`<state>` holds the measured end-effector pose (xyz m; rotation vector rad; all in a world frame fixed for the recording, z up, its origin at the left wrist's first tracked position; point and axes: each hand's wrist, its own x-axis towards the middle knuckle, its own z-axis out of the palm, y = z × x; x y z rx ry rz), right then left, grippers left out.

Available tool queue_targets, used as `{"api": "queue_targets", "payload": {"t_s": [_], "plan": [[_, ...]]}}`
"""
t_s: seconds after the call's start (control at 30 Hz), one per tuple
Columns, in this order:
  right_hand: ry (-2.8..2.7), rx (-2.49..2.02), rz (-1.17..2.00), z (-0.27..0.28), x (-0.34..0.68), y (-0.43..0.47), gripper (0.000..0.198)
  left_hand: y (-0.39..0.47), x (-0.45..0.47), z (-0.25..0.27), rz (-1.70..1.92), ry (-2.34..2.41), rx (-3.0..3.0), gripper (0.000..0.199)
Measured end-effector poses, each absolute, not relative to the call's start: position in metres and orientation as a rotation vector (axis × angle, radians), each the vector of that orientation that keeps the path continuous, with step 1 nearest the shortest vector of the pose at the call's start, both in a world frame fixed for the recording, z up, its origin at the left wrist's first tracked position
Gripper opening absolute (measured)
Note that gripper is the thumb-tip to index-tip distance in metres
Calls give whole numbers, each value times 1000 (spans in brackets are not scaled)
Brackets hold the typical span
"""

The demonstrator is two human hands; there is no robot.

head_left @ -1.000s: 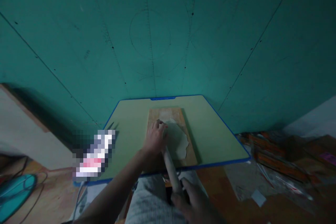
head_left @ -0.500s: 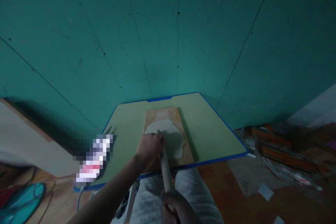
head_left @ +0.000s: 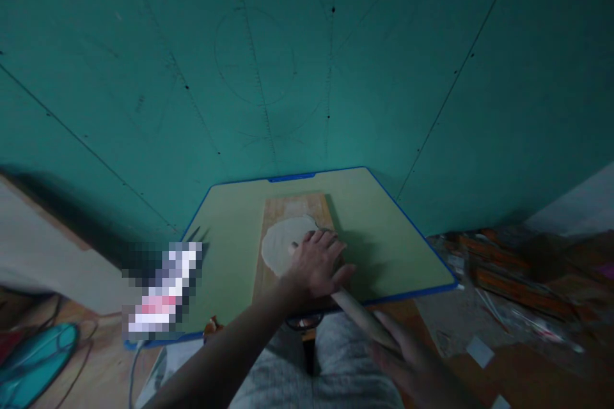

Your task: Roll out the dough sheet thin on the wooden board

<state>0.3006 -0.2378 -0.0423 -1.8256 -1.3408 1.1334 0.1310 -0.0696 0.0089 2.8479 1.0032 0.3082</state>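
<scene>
A thin, flat round of dough (head_left: 278,246) lies on a wooden board (head_left: 292,204). Across it, slanting down to the right, runs a wooden rolling pin (head_left: 359,316). My left hand (head_left: 319,262) rests over the pin's far part with fingers stretched and thumb apart, covering the dough's right side. My right hand (head_left: 407,354) is at the pin's near end, beyond the table's front edge, with the pin between thumb and fingers. That hand is somewhat blurred.
The board sits on a pale folding table (head_left: 398,255) with blue edging, against a green wall (head_left: 384,77). A pixelated object (head_left: 163,287) lies at the table's left. An orange clip (head_left: 212,327) is at the front edge. Wood scraps (head_left: 518,278) litter the floor at right.
The rolling pin has turned, its near end swinging right with my right hand. My left hand has moved right and opened from a closed grip to spread fingers.
</scene>
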Motion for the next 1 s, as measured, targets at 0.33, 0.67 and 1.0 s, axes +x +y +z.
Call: {"api": "queue_targets", "payload": {"t_s": [0.33, 0.67, 1.0], "plan": [[-1476, -2052, 952, -37, 329, -211, 53, -56, 183, 3, 340, 1381, 2662, 55], [-1478, -2193, 899, -43, 359, -215, 42, -33, 221, 8, 492, 1300, 2657, 53], [-1608, -2481, 642, -40, 370, -210, 51, -23, 252, 7, 517, 1116, 2768, 44]]}}
